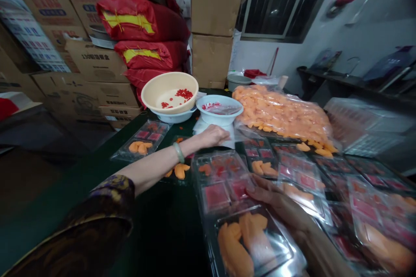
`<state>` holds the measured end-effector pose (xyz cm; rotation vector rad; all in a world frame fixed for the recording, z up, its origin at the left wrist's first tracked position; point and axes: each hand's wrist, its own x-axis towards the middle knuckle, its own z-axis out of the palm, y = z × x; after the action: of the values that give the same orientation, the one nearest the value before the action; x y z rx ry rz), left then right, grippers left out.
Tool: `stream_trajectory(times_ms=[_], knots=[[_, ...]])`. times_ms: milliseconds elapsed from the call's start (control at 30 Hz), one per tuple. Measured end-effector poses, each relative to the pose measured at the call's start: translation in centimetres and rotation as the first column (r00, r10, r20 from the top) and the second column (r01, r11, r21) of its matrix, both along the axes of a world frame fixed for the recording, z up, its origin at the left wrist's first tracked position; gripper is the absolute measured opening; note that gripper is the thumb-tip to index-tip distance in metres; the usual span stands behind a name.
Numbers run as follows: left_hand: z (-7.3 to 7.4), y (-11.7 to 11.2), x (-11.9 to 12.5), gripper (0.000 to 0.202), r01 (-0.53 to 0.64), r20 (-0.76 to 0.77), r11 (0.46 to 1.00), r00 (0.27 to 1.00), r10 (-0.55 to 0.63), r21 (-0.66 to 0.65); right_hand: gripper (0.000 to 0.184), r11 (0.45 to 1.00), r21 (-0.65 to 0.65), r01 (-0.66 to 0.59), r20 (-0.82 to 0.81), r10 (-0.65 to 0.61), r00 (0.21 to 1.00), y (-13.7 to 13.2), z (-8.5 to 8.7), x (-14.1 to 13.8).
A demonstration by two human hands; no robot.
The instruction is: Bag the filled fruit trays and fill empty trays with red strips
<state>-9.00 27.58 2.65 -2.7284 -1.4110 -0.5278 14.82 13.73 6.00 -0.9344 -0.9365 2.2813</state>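
Observation:
My left hand (212, 136), with a green bangle at the wrist, reaches forward over a stack of thin whitish plastic bags (231, 132). Its fingers are curled and closed on the top of that stack; their tips are partly hidden. My right hand (271, 194) grips the right side of a clear plastic tray pack (217, 197), tilted close to me. Inside the pack, orange curved pieces (232, 246) fill the near compartment, with red squares and small red bits beyond. Beneath my left forearm lies another tray with orange pieces (180, 171).
A cream basin (169, 78) with red bits and a light blue bowl (219, 117) stand at the back. A big clear bag of orange pieces (281, 110) sits right of them. Several filled packs (302, 173) cover the right side. Cartons (100, 62) and red sacks (143, 19) are stacked behind.

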Motion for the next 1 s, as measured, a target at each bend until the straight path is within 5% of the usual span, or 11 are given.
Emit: stream_trajectory(times_ms=[200, 433, 700, 1000], knots=[[0.8, -8.5, 1.4, 0.031, 0.252, -0.042, 0.968, 0.967, -0.251, 0.007, 0.025, 0.998, -0.039, -0.055, -0.031, 0.053, 0.998, -3.1, -1.9, 1.3], [0.1, -14.8, 2.0, 0.032, 0.244, -0.014, 0.968, 0.970, -0.244, 0.064, 0.026, 0.996, -0.076, -0.056, -0.017, 0.055, 0.998, -8.1, -3.3, 3.0], [1.0, -19.1, 2.2, 0.033, 0.260, 0.028, 0.963, 0.964, -0.263, 0.069, 0.034, 0.999, -0.042, -0.033, -0.034, 0.032, 0.999, -11.1, -4.0, 4.0], [1.9, -22.0, 2.0, 0.036, 0.327, -0.190, 0.933, 0.936, -0.298, 0.148, 0.089, 0.995, 0.087, 0.052, 0.132, -0.063, 0.989, -12.6, -3.8, 4.5]])
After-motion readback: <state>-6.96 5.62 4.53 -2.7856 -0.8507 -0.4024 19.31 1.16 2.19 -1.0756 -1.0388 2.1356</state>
